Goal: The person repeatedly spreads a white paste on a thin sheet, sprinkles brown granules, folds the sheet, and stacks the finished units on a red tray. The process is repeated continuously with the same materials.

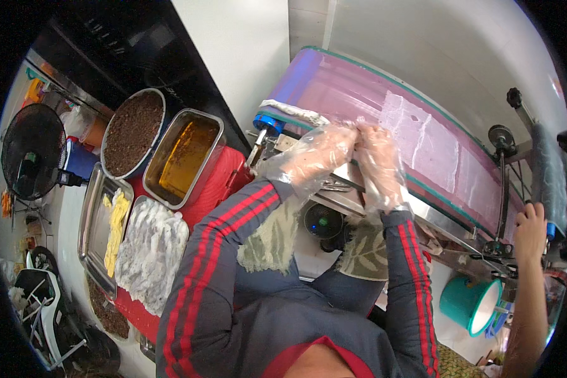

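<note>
Both my hands wear clear, loose plastic gloves and meet over the near edge of a pink glass-topped table [334,85]. My left hand [327,150] has its fingers drawn together, touching the right at the fingertips. My right hand [381,154] is closed beside it, its fingers curled inward. Whatever they pinch is too small or hidden to make out. A whitish, soft-looking rolled strip [294,111] lies on the table's left end, near my left hand. Thin, whitish, sheet-like patches [422,142] lie flat on the glass to the right of my hands.
On my left, a red table [217,173] bears a pan of amber liquid [186,160], a pot of brown crumbs [132,135], a yellow strip on a metal tray [94,249] and a grey-white mass [150,252]. Another person's hand [532,227] grips a roller [548,179] at right, above a teal bucket [453,302].
</note>
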### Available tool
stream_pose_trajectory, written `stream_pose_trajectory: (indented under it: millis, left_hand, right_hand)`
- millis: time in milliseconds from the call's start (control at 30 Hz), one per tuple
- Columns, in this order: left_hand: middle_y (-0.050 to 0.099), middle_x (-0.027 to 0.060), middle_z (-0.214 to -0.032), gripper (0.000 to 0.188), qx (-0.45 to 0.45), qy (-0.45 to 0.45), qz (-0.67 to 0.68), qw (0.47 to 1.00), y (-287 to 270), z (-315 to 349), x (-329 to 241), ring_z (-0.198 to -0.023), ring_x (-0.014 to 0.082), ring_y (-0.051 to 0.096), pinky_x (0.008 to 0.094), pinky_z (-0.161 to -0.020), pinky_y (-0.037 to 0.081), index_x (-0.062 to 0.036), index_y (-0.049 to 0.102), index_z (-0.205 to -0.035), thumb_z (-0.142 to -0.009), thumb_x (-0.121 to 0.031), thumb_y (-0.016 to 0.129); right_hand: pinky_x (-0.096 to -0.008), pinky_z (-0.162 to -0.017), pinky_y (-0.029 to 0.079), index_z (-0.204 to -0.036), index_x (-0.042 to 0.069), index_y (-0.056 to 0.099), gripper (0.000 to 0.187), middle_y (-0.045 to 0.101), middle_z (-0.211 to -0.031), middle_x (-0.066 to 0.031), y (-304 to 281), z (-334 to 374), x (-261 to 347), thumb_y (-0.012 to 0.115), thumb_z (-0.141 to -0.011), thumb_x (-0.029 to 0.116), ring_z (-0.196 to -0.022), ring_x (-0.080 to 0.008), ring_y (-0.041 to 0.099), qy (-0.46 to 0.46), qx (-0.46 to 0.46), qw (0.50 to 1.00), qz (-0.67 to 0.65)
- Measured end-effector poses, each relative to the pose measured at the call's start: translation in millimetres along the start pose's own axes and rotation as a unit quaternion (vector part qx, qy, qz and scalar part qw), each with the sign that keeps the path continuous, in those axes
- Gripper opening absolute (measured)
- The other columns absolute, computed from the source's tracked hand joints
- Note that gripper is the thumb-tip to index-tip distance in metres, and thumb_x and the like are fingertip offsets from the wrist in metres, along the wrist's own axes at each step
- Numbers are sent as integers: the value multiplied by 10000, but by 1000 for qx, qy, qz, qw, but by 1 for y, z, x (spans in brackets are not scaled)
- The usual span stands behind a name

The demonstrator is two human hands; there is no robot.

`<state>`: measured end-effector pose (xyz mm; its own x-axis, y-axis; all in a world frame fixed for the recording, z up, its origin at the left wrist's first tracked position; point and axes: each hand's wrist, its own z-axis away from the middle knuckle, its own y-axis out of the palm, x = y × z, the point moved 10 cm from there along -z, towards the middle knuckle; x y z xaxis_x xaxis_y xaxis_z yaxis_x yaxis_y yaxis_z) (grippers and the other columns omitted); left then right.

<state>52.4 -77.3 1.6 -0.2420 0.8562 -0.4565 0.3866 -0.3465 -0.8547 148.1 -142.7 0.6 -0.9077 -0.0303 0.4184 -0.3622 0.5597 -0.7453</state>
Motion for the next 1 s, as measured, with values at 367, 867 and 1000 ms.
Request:
stream_pose_trajectory:
  millis: [367, 867, 1000]
  left_hand:
    - [705, 143, -1154, 418, 141, -142, -105, 974, -87, 40, 105, -1159, 307, 641, 422, -1011, 498, -108, 710, -1204, -913, -408, 710]
    - [697, 115, -1184, 378, -185, -239, -305, 903, -271, 469, -37, -1090, 262, 651, 385, -964, 495, -53, 677, -1224, -972, -335, 705]
    - [718, 169, -1188, 376, -222, -610, -175, 740, -285, 559, 32, -1134, 323, 665, 411, -983, 506, -89, 694, -1248, -950, -317, 722]
  right_hand:
    - [-491, -743, 531, -953, 63, 726, 165, 709, -887, -218, 38, -29, 15, 600, -942, 170, -835, -397, 684, -28, 90, 995, -3]
    - [-448, -793, 557, -1148, 90, 714, 318, 692, -1046, -126, 54, 14, 395, 719, -831, 66, -968, -312, 672, -437, 82, 873, -200]
    - [-483, -898, 495, -1159, 122, 695, 321, 651, -1209, -109, 104, 53, 435, 643, -855, 212, -1149, -312, 595, -444, 139, 864, -194]
